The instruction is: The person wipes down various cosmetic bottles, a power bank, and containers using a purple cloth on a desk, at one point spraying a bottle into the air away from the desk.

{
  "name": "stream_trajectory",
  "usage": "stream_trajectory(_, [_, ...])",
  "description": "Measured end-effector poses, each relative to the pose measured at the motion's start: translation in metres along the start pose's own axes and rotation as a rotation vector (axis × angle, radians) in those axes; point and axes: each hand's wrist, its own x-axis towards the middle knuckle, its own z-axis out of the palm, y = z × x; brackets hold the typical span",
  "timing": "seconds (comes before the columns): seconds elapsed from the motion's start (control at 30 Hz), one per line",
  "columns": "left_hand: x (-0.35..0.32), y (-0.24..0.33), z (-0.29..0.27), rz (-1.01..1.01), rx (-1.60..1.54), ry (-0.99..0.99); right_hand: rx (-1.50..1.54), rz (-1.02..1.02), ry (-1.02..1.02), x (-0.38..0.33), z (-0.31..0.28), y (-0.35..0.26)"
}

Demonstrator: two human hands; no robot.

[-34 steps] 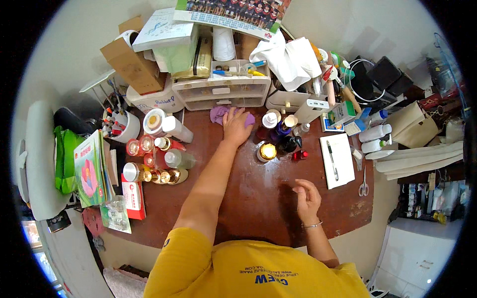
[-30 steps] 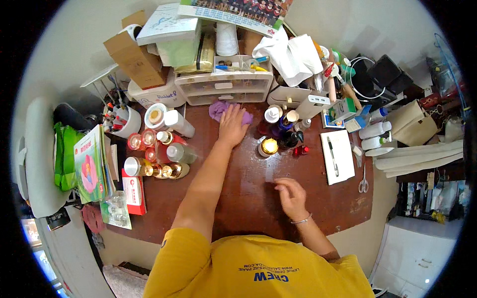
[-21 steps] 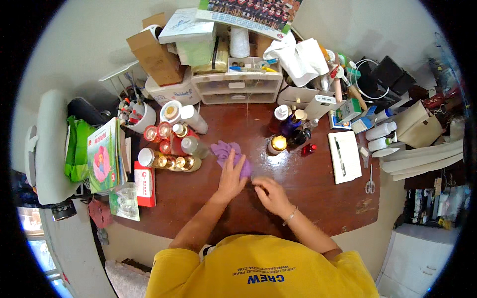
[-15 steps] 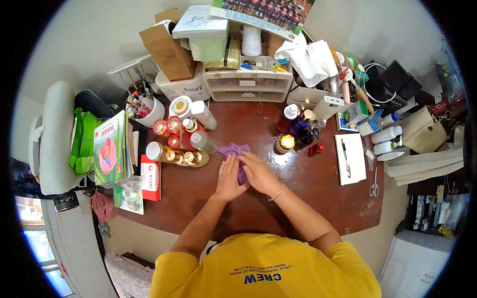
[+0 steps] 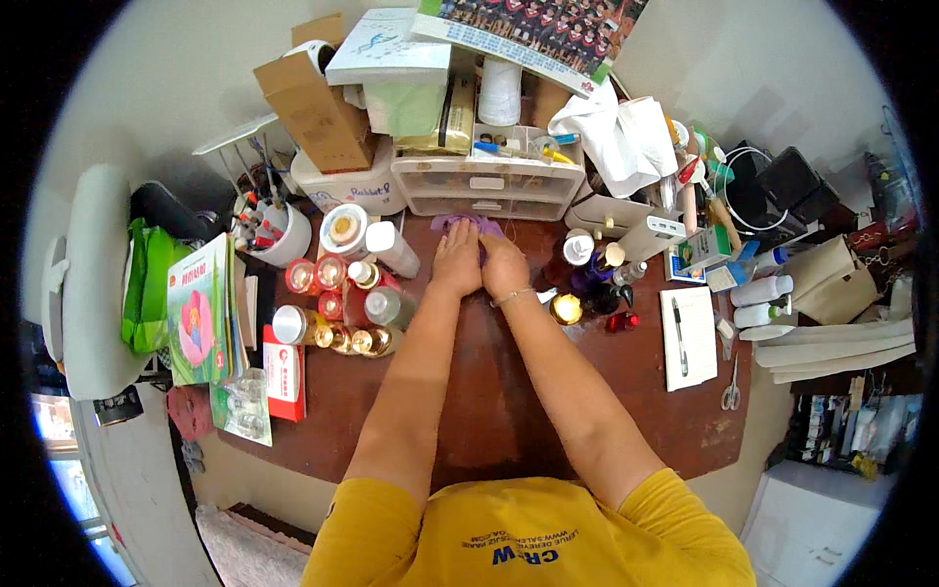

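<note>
A crumpled purple cloth (image 5: 494, 228) lies on the desktop, close to the front of the white drawer unit (image 5: 489, 186). My left hand (image 5: 457, 262) rests on it with fingers stretched out, pressing it down. Right beside it, my right hand (image 5: 505, 266) has its fingers bent onto the cloth, a fold of which shows between the two hands. Both forearms reach far forward across the desk. Left of my arms stand several bottles and jars (image 5: 389, 307), some gold-capped. On the right is another group of dark bottles (image 5: 589, 279) with a small red bottle (image 5: 620, 322).
An open notebook (image 5: 691, 338) with a pen lies on the right, near scissors (image 5: 731, 393). Books (image 5: 201, 313), a red box (image 5: 284, 374) and a pen holder (image 5: 284, 238) line the left side. White bottles (image 5: 763, 291) and a beige pouch (image 5: 831, 269) sit at the right edge.
Both hands have slid forward with the purple cloth, from mid-desk to near the drawer unit. My arms are now straighter, and the view has shifted slightly.
</note>
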Motion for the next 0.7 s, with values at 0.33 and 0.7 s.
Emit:
stream_trajectory(0.33, [-0.012, 0.028, -0.013, -0.046, 0.037, 0.019, -0.194, -0.05, -0.352, 0.018, 0.001, 0.023])
stream_trajectory(0.7, [-0.225, 0.039, -0.014, -0.03, 0.098, -0.065, -0.066, -0.247, -0.401, -0.176, -0.033, -0.053])
